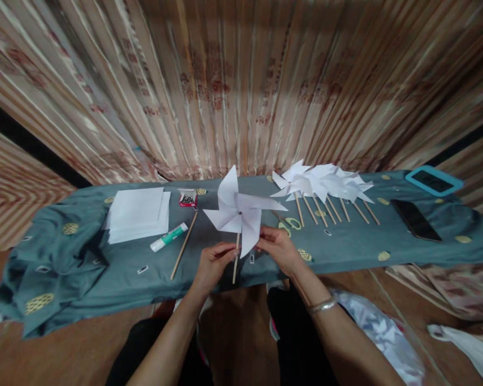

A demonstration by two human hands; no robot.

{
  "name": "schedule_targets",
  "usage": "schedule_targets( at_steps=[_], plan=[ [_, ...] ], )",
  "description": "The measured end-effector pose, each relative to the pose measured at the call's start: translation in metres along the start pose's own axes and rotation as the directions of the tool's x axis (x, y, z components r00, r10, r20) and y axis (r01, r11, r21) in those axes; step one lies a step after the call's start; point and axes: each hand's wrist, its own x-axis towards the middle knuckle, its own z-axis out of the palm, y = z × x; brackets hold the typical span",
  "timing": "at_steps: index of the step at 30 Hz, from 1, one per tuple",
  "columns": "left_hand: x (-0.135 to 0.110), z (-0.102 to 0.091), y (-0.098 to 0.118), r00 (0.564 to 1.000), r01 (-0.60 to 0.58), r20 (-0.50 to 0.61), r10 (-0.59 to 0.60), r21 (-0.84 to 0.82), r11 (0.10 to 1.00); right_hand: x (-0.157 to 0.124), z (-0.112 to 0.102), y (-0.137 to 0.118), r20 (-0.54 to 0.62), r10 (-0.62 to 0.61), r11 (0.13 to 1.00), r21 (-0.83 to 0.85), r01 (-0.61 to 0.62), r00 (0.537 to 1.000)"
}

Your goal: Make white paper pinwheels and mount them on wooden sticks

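Observation:
A white paper pinwheel on a wooden stick stands upright above the front edge of the table. My left hand pinches the stick just below the paper blades. My right hand holds the lower right blade tip, fingers closed on the paper. A silver bangle sits on my right wrist.
On the teal cloth-covered table: a stack of white paper, a glue stick, a loose wooden stick, a red pin box, scissors, several finished pinwheels, a dark phone, a blue-cased device. Curtains hang behind.

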Motion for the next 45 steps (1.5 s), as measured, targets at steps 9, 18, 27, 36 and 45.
schedule_targets(
  at_steps=[9,18,27,36,45],
  plan=[
    [0.002,-0.001,-0.001,0.994,0.077,-0.064,-0.084,-0.104,0.992,-0.003,-0.004,0.006,0.113,0.111,0.991,-0.091,-0.102,0.987],
    [0.012,0.010,0.000,0.970,0.127,-0.136,-0.203,-0.430,0.894,-0.013,0.020,0.024,0.161,0.110,0.963,-0.261,-0.065,0.981],
    [0.012,0.019,0.004,0.986,0.103,-0.081,-0.146,-0.390,0.915,0.010,-0.017,0.003,-0.066,0.010,0.964,-0.264,-0.027,0.998],
    [0.005,-0.007,0.002,0.991,0.073,-0.081,-0.103,-0.311,0.948,0.053,-0.118,-0.017,-0.235,0.026,0.794,-0.586,-0.163,0.972],
    [-0.004,-0.035,-0.001,0.984,0.060,-0.143,-0.108,-0.302,0.951,0.068,-0.141,-0.007,-0.291,0.094,0.467,-0.832,-0.300,0.952]
  ],
)
